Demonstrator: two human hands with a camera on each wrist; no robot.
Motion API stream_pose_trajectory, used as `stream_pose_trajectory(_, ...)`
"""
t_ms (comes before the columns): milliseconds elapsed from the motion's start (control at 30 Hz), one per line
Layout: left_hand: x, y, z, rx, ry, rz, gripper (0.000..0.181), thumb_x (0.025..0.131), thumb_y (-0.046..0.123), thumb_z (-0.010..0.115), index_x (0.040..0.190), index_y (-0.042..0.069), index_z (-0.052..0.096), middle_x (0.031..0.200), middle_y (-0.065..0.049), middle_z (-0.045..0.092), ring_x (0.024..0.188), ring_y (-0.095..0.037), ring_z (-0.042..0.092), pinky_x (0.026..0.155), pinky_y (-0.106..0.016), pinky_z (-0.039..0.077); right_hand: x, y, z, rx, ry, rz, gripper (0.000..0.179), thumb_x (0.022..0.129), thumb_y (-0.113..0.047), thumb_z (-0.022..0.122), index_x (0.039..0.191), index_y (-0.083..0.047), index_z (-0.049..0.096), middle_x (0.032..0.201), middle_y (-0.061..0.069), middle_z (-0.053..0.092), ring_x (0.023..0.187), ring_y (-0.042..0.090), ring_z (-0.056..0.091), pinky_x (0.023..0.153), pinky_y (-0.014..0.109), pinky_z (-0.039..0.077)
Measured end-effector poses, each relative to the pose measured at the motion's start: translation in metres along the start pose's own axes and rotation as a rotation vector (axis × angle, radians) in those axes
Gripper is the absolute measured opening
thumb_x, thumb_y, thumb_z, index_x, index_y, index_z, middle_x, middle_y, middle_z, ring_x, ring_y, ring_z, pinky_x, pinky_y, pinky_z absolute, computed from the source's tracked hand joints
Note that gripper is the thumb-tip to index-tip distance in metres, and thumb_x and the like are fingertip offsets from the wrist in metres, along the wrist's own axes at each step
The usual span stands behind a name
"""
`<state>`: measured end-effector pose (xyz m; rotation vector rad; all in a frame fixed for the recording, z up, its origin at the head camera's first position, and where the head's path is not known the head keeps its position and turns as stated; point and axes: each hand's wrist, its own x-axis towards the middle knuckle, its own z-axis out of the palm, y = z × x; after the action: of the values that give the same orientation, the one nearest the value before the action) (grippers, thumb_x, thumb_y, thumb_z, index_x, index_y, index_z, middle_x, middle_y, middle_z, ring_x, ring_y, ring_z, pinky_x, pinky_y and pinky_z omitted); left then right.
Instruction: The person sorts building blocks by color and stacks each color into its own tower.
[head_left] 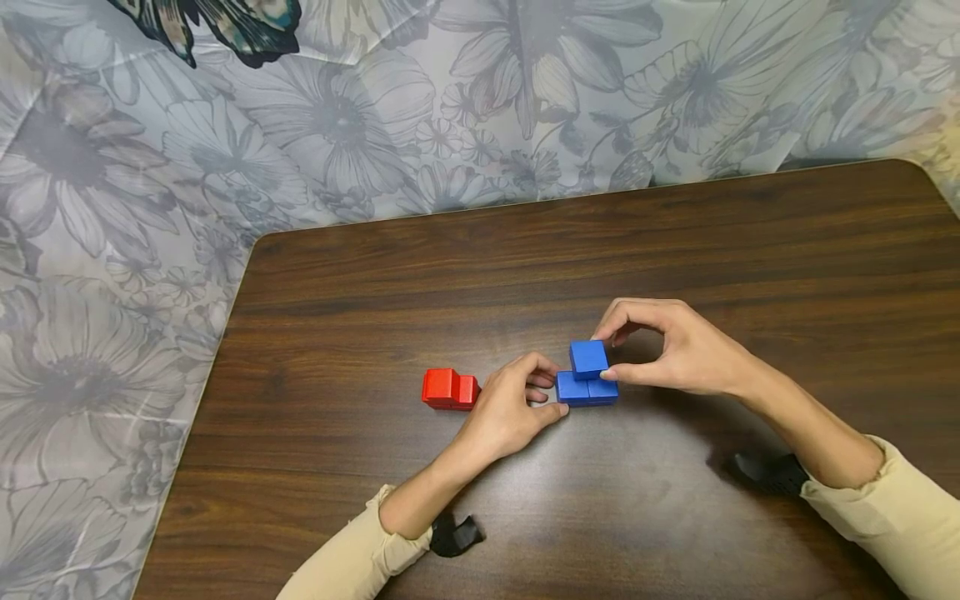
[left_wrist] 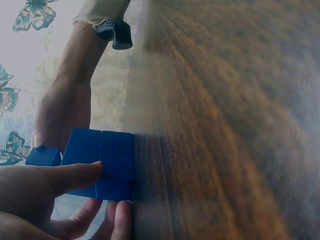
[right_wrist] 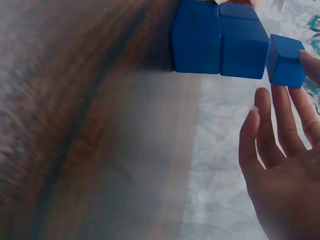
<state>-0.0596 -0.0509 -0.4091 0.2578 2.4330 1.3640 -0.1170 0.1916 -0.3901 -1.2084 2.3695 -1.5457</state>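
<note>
Blue blocks (head_left: 573, 392) stand together on the table in a stack two layers high, as the left wrist view shows. My left hand (head_left: 510, 408) holds the stack from its left side, the thumb (left_wrist: 82, 176) on the near face and the fingers round the far side. Above the stack, my right hand (head_left: 690, 354) pinches a single blue cube (head_left: 587, 358) between thumb and fingers. A narrow gap shows between this cube (right_wrist: 285, 61) and the stack in the right wrist view.
Red blocks (head_left: 438, 388) sit just left of my left hand, their left part taller than the right. The brown wooden table (head_left: 337, 317) ends at a rounded far-left corner. Behind it hangs a grey floral cloth (head_left: 337, 125). Black wrist straps (head_left: 456, 535) show at both sleeves.
</note>
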Motion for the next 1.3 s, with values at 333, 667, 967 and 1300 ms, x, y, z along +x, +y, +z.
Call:
stream_pose_trajectory(333, 0.000, 0.000, 0.000, 0.005, 0.000, -0.006, 0.036, 0.082, 0.009, 0.082, 0.113, 0.012, 0.066, 0.107, -0.004, 0.068, 0.088, -0.013, 0.068, 0.079, -0.022, 0.054, -0.007, -0.002, 0.006, 0.017, -0.011, 0.018, 0.043, 0.072, -0.005, 0.089, 0.102, -0.026, 0.065, 0.100, -0.012, 0.065, 0.089, 0.014, 0.065, 0.081, 0.024, 0.054)
stream_pose_trajectory(667, -0.001, -0.002, 0.001, 0.006, 0.001, -0.004, 0.035, 0.081, 0.007, 0.082, 0.112, 0.013, 0.066, 0.106, -0.003, 0.068, 0.087, -0.013, 0.067, 0.080, -0.022, 0.055, -0.012, -0.001, 0.012, 0.024, -0.029, 0.033, 0.041, 0.074, -0.009, 0.089, 0.101, -0.027, 0.064, 0.099, -0.013, 0.065, 0.089, 0.008, 0.064, 0.080, 0.027, 0.055)
stream_pose_trajectory(967, 0.000, -0.002, 0.001, 0.002, 0.002, 0.013, 0.035, 0.081, 0.006, 0.081, 0.112, 0.012, 0.066, 0.105, -0.003, 0.067, 0.087, -0.014, 0.067, 0.080, -0.021, 0.055, -0.014, -0.001, 0.013, 0.008, -0.011, 0.019, 0.043, 0.072, -0.009, 0.090, 0.102, -0.027, 0.065, 0.099, -0.014, 0.065, 0.090, 0.007, 0.064, 0.079, 0.025, 0.054)
stream_pose_trajectory(1300, -0.004, 0.001, 0.002, 0.016, 0.004, 0.073, 0.053, 0.080, 0.006, 0.082, 0.126, 0.011, 0.058, 0.116, -0.002, 0.063, 0.098, -0.013, 0.063, 0.084, -0.019, 0.052, -0.016, -0.003, 0.006, -0.010, -0.035, 0.078, 0.050, 0.074, -0.013, 0.089, 0.117, -0.020, 0.064, 0.107, -0.011, 0.066, 0.093, 0.012, 0.064, 0.081, 0.024, 0.052)
